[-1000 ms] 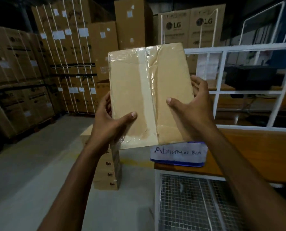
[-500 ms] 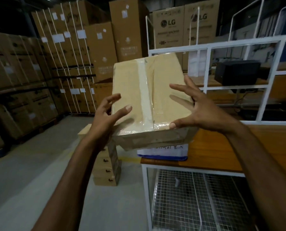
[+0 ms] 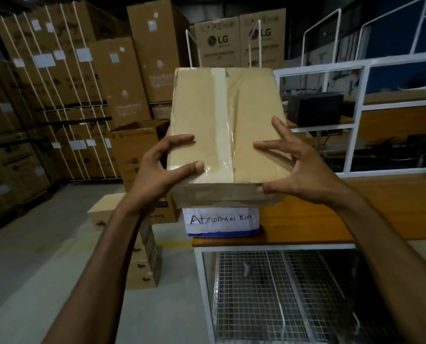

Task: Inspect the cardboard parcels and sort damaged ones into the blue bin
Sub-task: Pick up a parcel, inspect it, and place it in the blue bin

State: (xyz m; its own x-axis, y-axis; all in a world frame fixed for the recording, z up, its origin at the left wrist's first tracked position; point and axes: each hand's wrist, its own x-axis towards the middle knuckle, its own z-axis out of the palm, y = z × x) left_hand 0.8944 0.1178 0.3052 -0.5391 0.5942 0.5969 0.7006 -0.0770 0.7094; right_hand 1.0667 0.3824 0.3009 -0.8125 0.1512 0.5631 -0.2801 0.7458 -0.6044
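Parcel (image 3: 227,135) up at centre frame in the head view, held in the air over the corner of the wooden table (image 3: 331,214). Its broad taped face is turned up toward the camera. Its long axis runs away from the person toward the top of the picture, and the tape seam follows that line.

Both hands sit at the near end. The left hand (image 3: 162,170) grips the near left corner, thumb and forefinger curled onto the top face. The right hand (image 3: 299,170) is splayed wide: straight fingers reach over the top, and the thumb presses the near edge.

Now the key relation: the blue bin (image 3: 222,235), labelled "Abnormal Bin", sits directly under that near edge, lower centre of frame, roughly midway between the two hands. Neither hand looks clearly closer.

The tape looks wrinkled and a crease runs beside the seam. If that counts as damage, the drop is straight down, near end first.
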